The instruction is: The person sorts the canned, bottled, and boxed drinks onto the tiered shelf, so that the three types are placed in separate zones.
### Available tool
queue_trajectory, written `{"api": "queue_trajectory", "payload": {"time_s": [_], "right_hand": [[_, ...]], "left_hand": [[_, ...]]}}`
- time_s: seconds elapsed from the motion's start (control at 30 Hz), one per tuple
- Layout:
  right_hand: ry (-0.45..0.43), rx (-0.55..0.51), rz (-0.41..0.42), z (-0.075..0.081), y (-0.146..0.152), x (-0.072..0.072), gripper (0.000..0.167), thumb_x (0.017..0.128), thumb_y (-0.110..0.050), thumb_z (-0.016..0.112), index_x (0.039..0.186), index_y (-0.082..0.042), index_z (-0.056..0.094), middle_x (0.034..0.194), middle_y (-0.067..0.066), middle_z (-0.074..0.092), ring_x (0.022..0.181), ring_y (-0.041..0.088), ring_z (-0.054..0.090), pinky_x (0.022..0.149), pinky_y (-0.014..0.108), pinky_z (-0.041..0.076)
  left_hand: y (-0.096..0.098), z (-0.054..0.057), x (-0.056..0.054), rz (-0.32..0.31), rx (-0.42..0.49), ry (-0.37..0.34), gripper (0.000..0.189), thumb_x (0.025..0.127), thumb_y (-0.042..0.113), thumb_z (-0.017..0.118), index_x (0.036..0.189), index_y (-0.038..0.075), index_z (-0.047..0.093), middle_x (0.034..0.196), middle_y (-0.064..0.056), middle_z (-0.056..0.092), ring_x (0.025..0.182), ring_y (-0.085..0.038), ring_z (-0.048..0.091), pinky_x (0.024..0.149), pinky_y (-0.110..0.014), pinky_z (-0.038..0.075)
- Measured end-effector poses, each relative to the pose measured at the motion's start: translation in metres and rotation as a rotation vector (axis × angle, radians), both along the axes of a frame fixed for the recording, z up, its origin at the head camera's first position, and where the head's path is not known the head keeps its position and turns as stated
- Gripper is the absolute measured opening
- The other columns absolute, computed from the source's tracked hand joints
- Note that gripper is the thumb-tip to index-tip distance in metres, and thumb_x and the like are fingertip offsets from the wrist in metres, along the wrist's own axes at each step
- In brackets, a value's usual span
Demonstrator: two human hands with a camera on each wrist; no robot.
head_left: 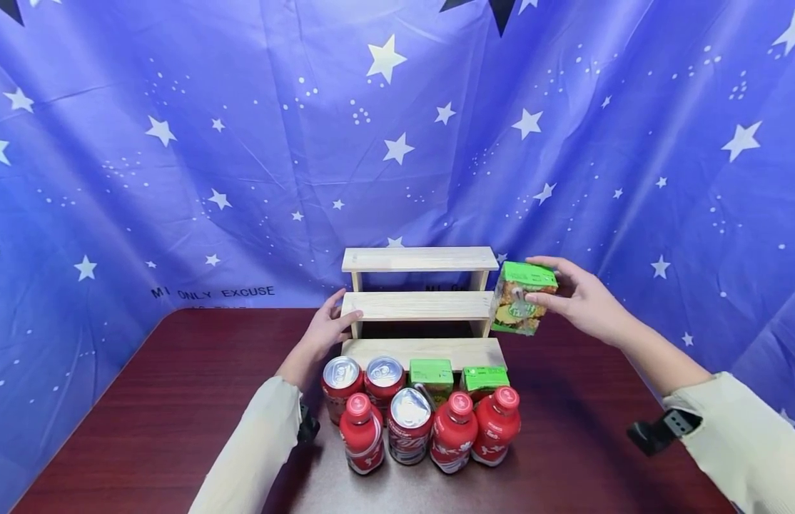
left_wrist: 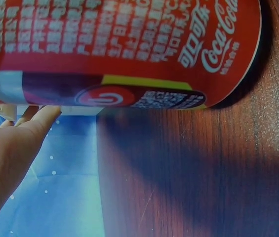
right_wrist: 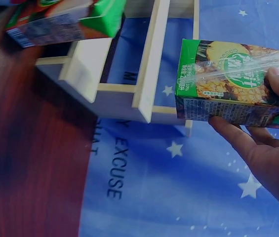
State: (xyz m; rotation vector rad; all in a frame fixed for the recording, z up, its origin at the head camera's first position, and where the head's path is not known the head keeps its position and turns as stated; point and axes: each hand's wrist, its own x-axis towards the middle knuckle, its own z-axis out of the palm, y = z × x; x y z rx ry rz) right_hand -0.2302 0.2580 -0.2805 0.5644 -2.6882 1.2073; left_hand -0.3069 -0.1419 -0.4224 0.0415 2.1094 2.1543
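My right hand (head_left: 580,296) holds a green pineapple juice box (right_wrist: 235,81), thumb on one face and fingers on another. The box has a wrapped straw on it and is raised beside the right end of a three-tier wooden shelf (head_left: 423,306). My left hand (head_left: 323,325) grips the shelf's left end at the middle tier, thumb over the board's front. Below that hand stands a Coca-Cola can (left_wrist: 129,44), large in the left wrist view. In front of the shelf are more red cans (head_left: 410,426), red bottles (head_left: 454,432) and two green juice boxes (head_left: 431,375).
The cans, bottles and boxes crowd together at the shelf's front on a dark red wood table (head_left: 198,400). Behind the shelf hangs a blue cloth (head_left: 256,157) with white stars, close to its back.
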Motion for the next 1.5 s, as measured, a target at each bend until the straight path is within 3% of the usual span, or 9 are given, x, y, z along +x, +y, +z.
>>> {"api": "queue_trajectory", "payload": {"time_s": [0.2,0.5,0.8,0.97,1.13,1.27,1.5], "right_hand": [[-0.065,-0.019,-0.005,0.016,-0.017,-0.013,0.06,0.088,-0.028,0.065,0.141,-0.016,0.039,0.11,0.015,0.057,0.089,0.004,0.058,0.072,0.024,0.055],[-0.129,-0.045,-0.01,0.038,-0.054,-0.04,0.059,0.087,-0.036,0.064,0.14,-0.028,0.039,0.117,0.014,0.054,0.104,0.025,0.057,0.083,0.034,0.054],[-0.131,-0.099,0.026,0.053,-0.088,-0.064,0.059,0.088,-0.031,0.064,0.14,-0.027,0.038,0.118,0.014,0.051,0.106,0.026,0.056,0.084,0.036,0.054],[-0.134,-0.124,0.047,0.055,-0.106,-0.076,0.059,0.089,-0.027,0.064,0.141,-0.023,0.038,0.118,0.015,0.05,0.106,0.027,0.055,0.085,0.039,0.054],[-0.147,-0.144,0.077,0.051,-0.121,-0.086,0.059,0.089,-0.023,0.065,0.142,-0.019,0.038,0.117,0.017,0.049,0.105,0.029,0.057,0.084,0.038,0.055],[-0.16,-0.166,0.088,0.046,-0.132,-0.093,0.059,0.088,-0.021,0.065,0.141,-0.019,0.038,0.117,0.017,0.049,0.104,0.029,0.058,0.083,0.038,0.055],[-0.16,-0.194,0.091,0.044,-0.147,-0.101,0.058,0.088,-0.021,0.065,0.14,-0.022,0.039,0.115,0.016,0.05,0.1,0.027,0.058,0.082,0.039,0.055]], "left_hand": [[0.002,-0.001,-0.001,-0.011,0.018,-0.006,0.075,0.091,0.007,0.059,0.151,0.015,0.015,0.145,-0.022,0.037,0.125,-0.035,0.043,0.098,-0.06,0.038],[-0.001,0.0,-0.001,-0.006,0.009,-0.004,0.075,0.091,0.007,0.059,0.151,0.015,0.015,0.145,-0.023,0.036,0.127,-0.038,0.041,0.099,-0.061,0.037],[-0.002,0.001,-0.001,-0.006,0.007,-0.006,0.074,0.091,0.008,0.059,0.15,0.015,0.015,0.145,-0.023,0.036,0.128,-0.038,0.041,0.099,-0.061,0.036],[-0.001,0.0,-0.001,0.005,0.001,-0.003,0.074,0.09,0.008,0.059,0.15,0.015,0.017,0.143,-0.022,0.039,0.12,-0.032,0.047,0.095,-0.057,0.043],[0.0,-0.001,-0.001,0.013,-0.016,0.002,0.073,0.09,0.008,0.06,0.15,0.015,0.018,0.141,-0.021,0.043,0.111,-0.025,0.052,0.082,-0.042,0.052],[0.0,-0.002,-0.001,0.016,-0.015,0.003,0.073,0.09,0.007,0.06,0.15,0.015,0.019,0.14,-0.021,0.044,0.106,-0.021,0.053,0.075,-0.034,0.052],[-0.002,0.0,-0.001,0.017,-0.012,0.006,0.073,0.09,0.008,0.06,0.15,0.015,0.019,0.139,-0.021,0.044,0.105,-0.02,0.054,0.073,-0.033,0.052]]}}
